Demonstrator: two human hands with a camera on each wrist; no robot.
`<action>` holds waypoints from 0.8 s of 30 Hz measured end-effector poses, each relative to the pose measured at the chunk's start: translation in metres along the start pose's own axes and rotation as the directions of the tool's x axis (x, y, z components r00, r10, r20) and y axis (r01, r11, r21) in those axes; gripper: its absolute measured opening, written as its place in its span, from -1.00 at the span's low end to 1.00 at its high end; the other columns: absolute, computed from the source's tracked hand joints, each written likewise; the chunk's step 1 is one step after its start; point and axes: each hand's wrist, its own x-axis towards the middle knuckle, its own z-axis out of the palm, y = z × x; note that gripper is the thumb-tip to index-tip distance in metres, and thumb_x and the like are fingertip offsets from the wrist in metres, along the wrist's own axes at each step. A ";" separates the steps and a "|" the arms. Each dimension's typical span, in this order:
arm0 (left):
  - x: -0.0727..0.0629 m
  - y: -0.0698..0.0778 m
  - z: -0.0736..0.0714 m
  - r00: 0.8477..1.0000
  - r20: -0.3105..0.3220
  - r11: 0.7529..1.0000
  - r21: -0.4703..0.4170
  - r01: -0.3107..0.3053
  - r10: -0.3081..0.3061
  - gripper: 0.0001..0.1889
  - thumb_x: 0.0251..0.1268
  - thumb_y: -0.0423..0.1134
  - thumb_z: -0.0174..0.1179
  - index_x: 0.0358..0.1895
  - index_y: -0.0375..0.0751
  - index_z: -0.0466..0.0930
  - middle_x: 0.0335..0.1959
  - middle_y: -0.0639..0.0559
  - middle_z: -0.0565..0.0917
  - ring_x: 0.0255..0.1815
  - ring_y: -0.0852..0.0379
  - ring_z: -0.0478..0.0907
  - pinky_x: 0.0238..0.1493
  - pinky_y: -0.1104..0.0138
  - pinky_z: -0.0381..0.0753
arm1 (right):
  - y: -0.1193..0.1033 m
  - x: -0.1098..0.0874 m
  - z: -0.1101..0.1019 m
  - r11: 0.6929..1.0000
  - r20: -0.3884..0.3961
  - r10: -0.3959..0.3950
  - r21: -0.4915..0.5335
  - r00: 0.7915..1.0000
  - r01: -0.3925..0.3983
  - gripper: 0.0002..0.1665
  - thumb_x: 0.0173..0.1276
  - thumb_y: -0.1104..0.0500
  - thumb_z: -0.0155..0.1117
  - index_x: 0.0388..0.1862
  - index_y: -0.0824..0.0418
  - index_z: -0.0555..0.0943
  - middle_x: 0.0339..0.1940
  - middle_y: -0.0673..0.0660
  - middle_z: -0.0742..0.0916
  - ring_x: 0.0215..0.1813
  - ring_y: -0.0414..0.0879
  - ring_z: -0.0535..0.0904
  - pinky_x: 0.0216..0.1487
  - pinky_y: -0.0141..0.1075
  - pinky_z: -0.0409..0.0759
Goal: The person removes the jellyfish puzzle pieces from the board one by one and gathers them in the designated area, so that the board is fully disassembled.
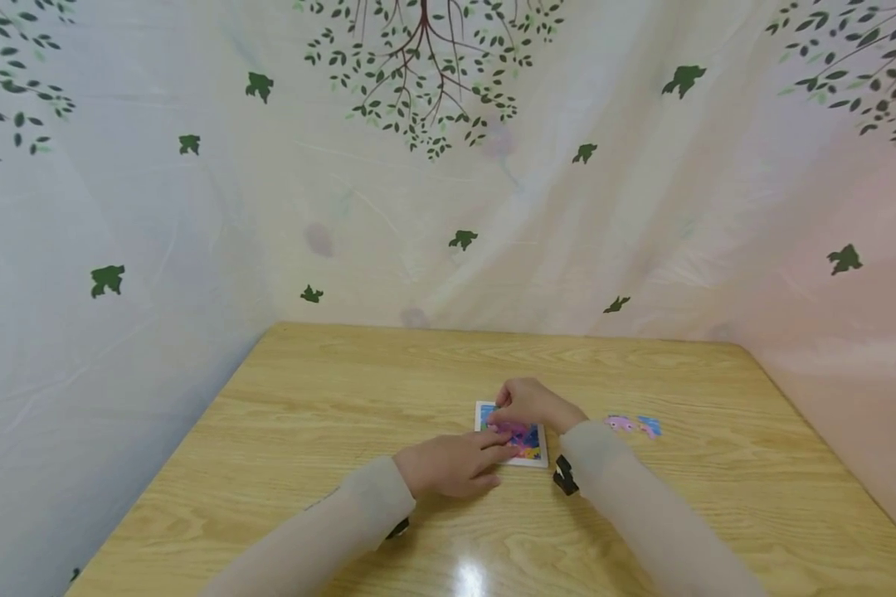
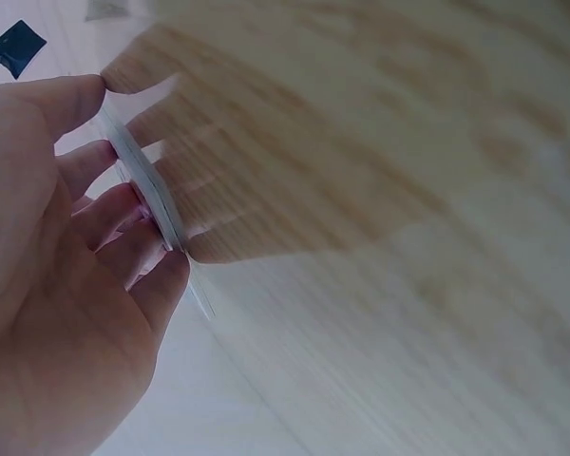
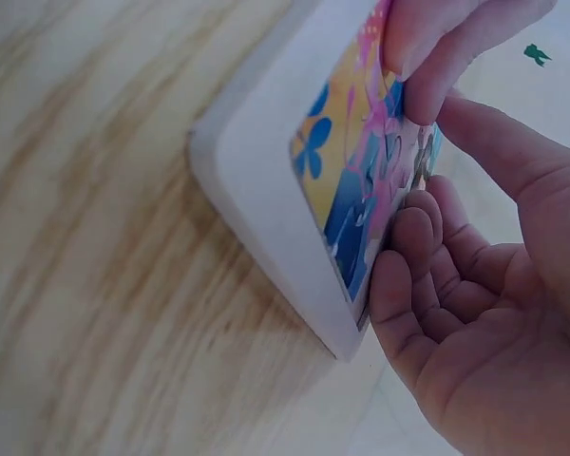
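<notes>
A small jigsaw puzzle [image 1: 530, 448] in a white frame lies on the table, printed in pink, blue and yellow. My left hand [image 1: 455, 464] comes from the left with its fingers stretched over the puzzle's lower left part; in the left wrist view, its fingers [image 2: 109, 214] reach over the white frame edge [image 2: 152, 185]. Over the upper part is my right hand [image 1: 538, 402], fingers curled and fingertips right at the picture. In the right wrist view, its thumb [image 3: 494, 142] and curled fingers are close to the picture [image 3: 351, 190]; I cannot tell whether they pinch a piece.
Loose puzzle pieces, one pink [image 1: 621, 423] and one blue and pink [image 1: 650, 426], lie on the wooden table [image 1: 343, 373] just right of my right wrist. A pale curtain [image 1: 388, 215] with leaf prints hangs behind the table and along its sides.
</notes>
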 end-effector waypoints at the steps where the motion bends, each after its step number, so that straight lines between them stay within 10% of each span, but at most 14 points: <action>1: 0.000 0.000 0.000 1.000 0.000 1.000 -0.005 0.000 0.000 -0.41 0.65 -0.01 -0.02 0.62 -0.07 0.20 0.60 -0.06 0.22 0.60 0.06 0.16 0.44 0.28 0.37 | -0.001 0.000 0.000 1.000 0.002 0.001 -0.002 1.000 -0.001 -0.68 0.29 0.06 0.53 -0.21 0.24 0.61 -0.33 0.04 0.70 -0.34 -0.14 0.59 -0.34 -0.35 0.57; 24: -0.002 0.001 -0.002 1.000 -0.010 1.000 -0.026 -0.010 0.010 -0.41 0.65 -0.05 -0.02 0.61 -0.10 0.20 0.60 -0.08 0.24 0.60 0.06 0.17 0.49 0.29 0.30 | 0.004 0.001 -0.002 0.991 -0.020 -0.040 0.128 0.999 0.042 -0.74 0.34 0.15 0.45 -0.12 0.21 0.57 -0.28 0.07 0.73 -0.31 -0.10 0.65 -0.37 -0.30 0.62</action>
